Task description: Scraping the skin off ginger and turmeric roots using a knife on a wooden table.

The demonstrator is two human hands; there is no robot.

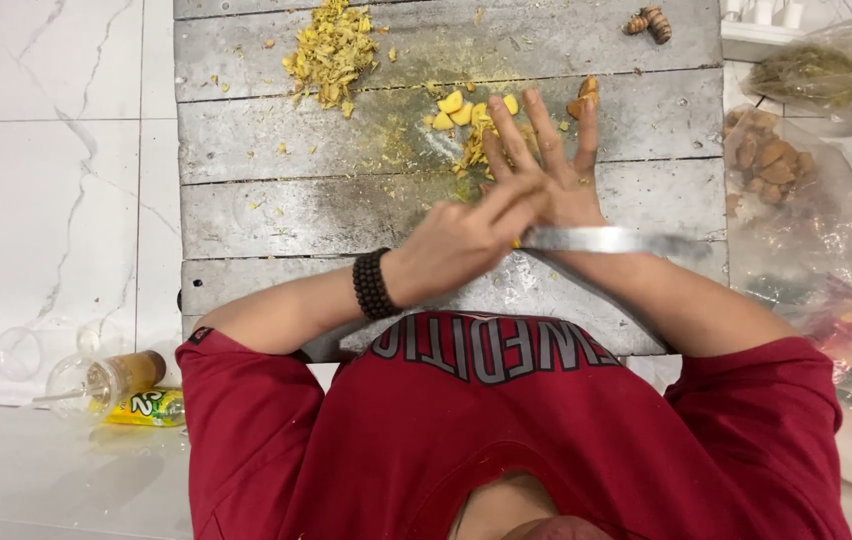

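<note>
While we look down at the grey wooden board (pixel 276 215), our left hand (pixel 461 240) crosses over the right wrist and closes its fingers on the handle of a wide knife (pixel 601 240), whose blade lies flat and points to the right. Our right hand (pixel 546 165) rests flat on the board with fingers straight and spread a little, holding nothing. Its fingertips touch the yellow chunks (pixel 466 108). A heap of chopped yellow pieces (pixel 331 50) lies farther, at the upper left.
</note>
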